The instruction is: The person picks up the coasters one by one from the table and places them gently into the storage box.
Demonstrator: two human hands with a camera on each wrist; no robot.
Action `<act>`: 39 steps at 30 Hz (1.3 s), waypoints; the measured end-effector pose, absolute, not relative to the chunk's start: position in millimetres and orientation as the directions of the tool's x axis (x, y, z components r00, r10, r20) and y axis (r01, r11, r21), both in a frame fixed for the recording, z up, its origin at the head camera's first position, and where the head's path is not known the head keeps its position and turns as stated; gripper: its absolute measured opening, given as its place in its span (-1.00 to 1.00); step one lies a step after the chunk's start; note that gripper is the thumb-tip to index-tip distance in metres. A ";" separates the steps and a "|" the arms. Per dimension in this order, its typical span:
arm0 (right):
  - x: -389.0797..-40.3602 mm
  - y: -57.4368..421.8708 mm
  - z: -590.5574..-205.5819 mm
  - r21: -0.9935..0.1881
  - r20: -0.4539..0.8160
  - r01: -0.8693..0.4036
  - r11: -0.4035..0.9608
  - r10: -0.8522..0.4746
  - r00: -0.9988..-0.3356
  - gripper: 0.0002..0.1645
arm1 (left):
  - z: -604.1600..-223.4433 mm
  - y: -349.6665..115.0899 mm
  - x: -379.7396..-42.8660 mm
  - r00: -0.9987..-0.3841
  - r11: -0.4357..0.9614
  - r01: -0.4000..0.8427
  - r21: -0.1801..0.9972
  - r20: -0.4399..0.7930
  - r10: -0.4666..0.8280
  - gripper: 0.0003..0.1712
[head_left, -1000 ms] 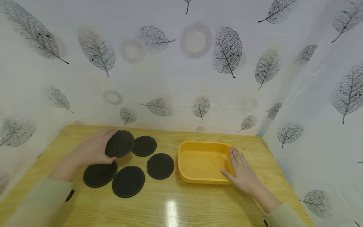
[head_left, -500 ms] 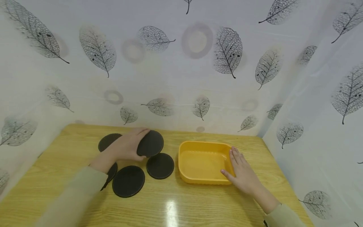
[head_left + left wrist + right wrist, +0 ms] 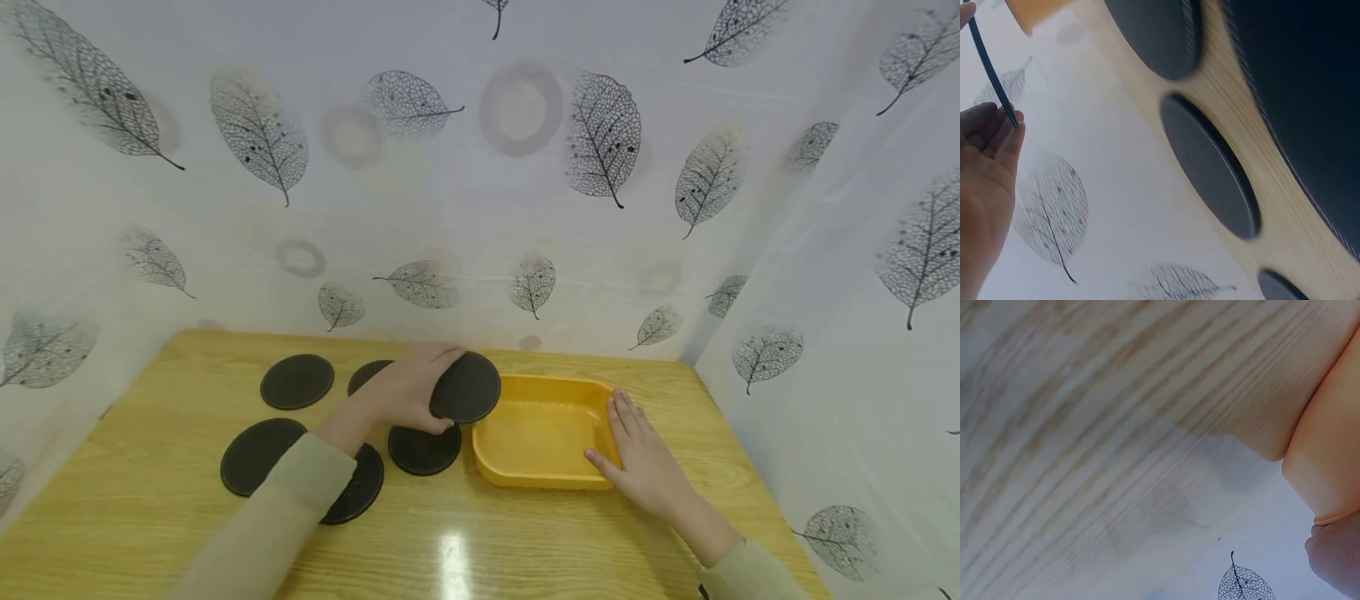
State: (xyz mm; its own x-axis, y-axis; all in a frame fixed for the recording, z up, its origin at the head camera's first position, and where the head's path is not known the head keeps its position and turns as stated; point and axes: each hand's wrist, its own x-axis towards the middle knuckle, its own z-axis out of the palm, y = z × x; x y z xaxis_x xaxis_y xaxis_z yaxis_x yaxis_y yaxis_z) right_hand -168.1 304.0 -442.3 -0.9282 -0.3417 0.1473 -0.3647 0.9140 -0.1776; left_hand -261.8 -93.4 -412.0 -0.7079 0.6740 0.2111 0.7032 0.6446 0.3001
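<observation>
Nearest on the wooden worktop (image 3: 555, 542), the left sleeve (image 3: 292, 500) crosses the near disc (image 3: 362, 492), black and partly covered, with the left disc (image 3: 255, 454) lying flat just beside it. Now the yellow tub (image 3: 551, 481) on the right: the right hand (image 3: 641, 462) rests straight fingers on its right rim, thumb spread, a touch rather than a grip. Flat at the tub's left sits the middle disc (image 3: 424, 452). And there's the left hand (image 3: 405, 390), pinching the held disc (image 3: 467, 387) by its edge, up off the worktop! It overlaps the tub's far left corner, though whether it's directly above is hard to judge. Beyond, the far disc (image 3: 367, 373) peeks past that hand, the far left disc (image 3: 297, 382) lies flat, and a leaf-print sheet (image 3: 465, 208) rises behind.
</observation>
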 end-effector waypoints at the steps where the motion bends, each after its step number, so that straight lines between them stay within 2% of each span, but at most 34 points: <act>1: -168.2 304.0 -442.7 -0.179 0.150 -0.366 0.913 -0.342 -0.928 0.11 | -411.8 -88.5 -261.5 -0.701 0.637 0.710 0.299 0.213 0.681 0.25; 10: -168.9 304.8 -448.5 -0.173 0.193 -0.386 0.906 -0.354 -0.915 0.09 | -412.2 -43.0 -256.6 -0.644 0.577 0.758 0.305 0.210 0.735 0.27; 21: -168.2 303.6 -443.2 -0.172 0.165 -0.369 0.913 -0.342 -0.925 0.08 | -422.0 -4.1 -252.1 -0.618 0.581 0.762 0.284 0.051 0.785 0.22; 39: -168.2 304.6 -447.6 -0.164 0.209 -0.387 0.907 -0.351 -0.913 0.06 | -432.8 23.0 -248.0 -0.680 0.690 0.723 0.022 -0.154 0.717 0.19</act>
State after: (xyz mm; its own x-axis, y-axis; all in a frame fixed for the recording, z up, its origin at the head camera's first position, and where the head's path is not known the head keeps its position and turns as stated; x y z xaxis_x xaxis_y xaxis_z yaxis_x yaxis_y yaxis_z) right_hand -168.2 304.6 -447.6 -0.9126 -0.3514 0.2090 -0.3869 0.9074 -0.1639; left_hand -248.0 23.0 -432.8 -0.6795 0.7173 -0.1543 0.7234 0.6901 0.0219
